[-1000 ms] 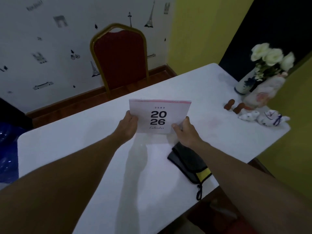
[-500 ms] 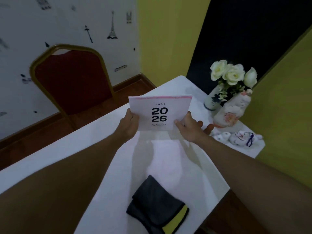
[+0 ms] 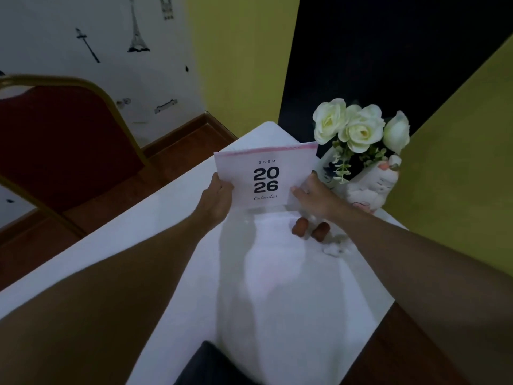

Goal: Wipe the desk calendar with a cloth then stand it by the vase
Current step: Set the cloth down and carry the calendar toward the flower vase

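Both hands hold the white desk calendar point(image 3: 266, 176), printed "2026", upright above the far end of the white table point(image 3: 277, 287). My left hand point(image 3: 218, 197) grips its lower left corner, my right hand point(image 3: 313, 197) its lower right corner. Just right of the calendar stands the white and blue vase point(image 3: 329, 169) with white roses point(image 3: 358, 127); the calendar's right edge overlaps it. The dark cloth point(image 3: 213, 366) lies at the table's near edge, partly cut off by the frame.
A white cat figurine point(image 3: 372, 187) stands in front of the vase. Two small brown pieces point(image 3: 311, 229) and a small white figurine point(image 3: 333, 249) lie under my right wrist. A red chair with a gold frame point(image 3: 63, 143) stands left of the table.
Both hands have carried the calendar away from the cloth toward the far right end of the table, close to the vase. The view has followed, leaving the cloth at the bottom edge.
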Demonstrator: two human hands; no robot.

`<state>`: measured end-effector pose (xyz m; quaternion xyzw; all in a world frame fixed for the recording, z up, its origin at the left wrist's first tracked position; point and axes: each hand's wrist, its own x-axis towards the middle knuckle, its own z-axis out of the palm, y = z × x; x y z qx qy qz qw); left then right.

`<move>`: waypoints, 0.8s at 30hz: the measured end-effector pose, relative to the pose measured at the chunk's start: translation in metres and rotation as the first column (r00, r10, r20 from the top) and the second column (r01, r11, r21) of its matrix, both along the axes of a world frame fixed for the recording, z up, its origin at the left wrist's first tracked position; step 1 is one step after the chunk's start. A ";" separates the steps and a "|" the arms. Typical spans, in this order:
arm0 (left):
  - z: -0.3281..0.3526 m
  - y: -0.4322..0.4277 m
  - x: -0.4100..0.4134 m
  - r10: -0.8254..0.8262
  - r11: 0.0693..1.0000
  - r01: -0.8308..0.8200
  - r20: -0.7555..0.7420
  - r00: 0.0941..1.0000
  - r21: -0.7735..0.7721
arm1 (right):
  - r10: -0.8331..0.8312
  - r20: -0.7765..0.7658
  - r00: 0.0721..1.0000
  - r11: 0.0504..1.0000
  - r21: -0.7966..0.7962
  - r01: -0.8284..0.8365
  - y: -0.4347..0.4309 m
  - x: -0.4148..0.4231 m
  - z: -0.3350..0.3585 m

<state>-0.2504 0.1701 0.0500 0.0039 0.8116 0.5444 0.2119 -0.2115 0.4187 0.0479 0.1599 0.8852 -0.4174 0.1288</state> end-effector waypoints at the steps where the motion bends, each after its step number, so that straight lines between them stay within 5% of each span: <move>1: -0.004 0.005 -0.001 0.001 1.000 -0.001 0.008 1.000 0.003 | -0.012 0.021 1.000 1.000 -0.003 0.012 0.004 -0.002 -0.003; 13: -0.036 0.023 0.009 -0.079 0.995 0.085 0.112 0.991 -0.048 | -0.248 0.182 0.952 0.958 -0.101 0.269 0.008 -0.013 -0.019; 24: -0.042 0.023 0.012 -0.094 0.987 0.112 0.149 0.984 -0.114 | -0.273 0.187 0.944 0.948 -0.114 0.296 0.003 -0.011 -0.016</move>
